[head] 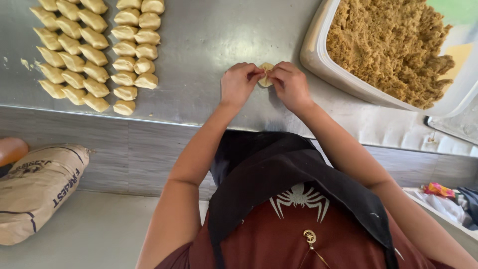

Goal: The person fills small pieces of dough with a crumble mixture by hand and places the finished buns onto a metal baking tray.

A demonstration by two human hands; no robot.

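pinching a small piece of dough (pixel 266 74) between them, the left hand (pixel 238 83) and the right hand (pixel 290 85) are meeting over the steel counter (pixel 199 45), near the middle of the scene; the left fingertips (pixel 256 72) are closing on the dough's left edge while the right fingers are gripping its right edge, so both hands are pinched shut on it; the dough is showing as a pale yellow, smooth, soft-looking lump, mostly hidden by the fingers, with a seam running down its middle; it is sitting just above the brushed, grey metal surface, whether touching it i cannot tell; to the far left, rows of shaped dough pieces (pixel 94 50) are lying in tidy columns, each plump and pointed at the ends; to the right, a white plastic tub (pixel 318 60) is holding a crumbly, coarse brown filling (pixel 388 45); at the near left, a paper sack (pixel 37 187) is resting on the floor.
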